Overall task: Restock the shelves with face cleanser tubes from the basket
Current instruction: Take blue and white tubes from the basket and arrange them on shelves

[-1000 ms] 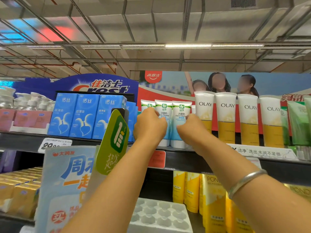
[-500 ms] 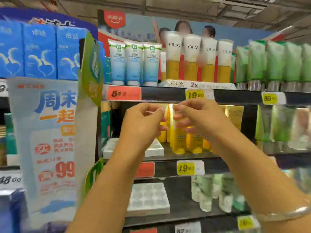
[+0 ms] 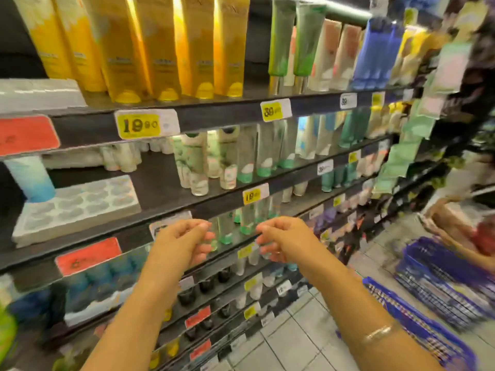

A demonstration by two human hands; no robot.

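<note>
My left hand (image 3: 184, 243) and my right hand (image 3: 282, 241) hang in the air in front of the lower shelves, fingers loosely curled, holding nothing. A blue-and-white cleanser tube (image 3: 32, 176) stands at the left end of a white moulded tray (image 3: 72, 207) on the third shelf from the top of the view. A blue basket (image 3: 428, 328) stands on the floor at the lower right, and a second blue basket (image 3: 450, 274) is behind it. The picture is blurred, so I cannot make out what the baskets hold.
Yellow tubes (image 3: 160, 46) fill the top shelf, green and pink tubes (image 3: 308, 44) stand to their right. Clear and green tubes (image 3: 227, 162) line the shelf below. Price tags (image 3: 146, 124) run along the shelf edges. Tiled floor (image 3: 300, 330) lies below.
Both hands have come down from the top shelf, where they touched the blue-and-white tubes, and are now empty in front of the lower shelves. The view has swung down and right to the baskets.
</note>
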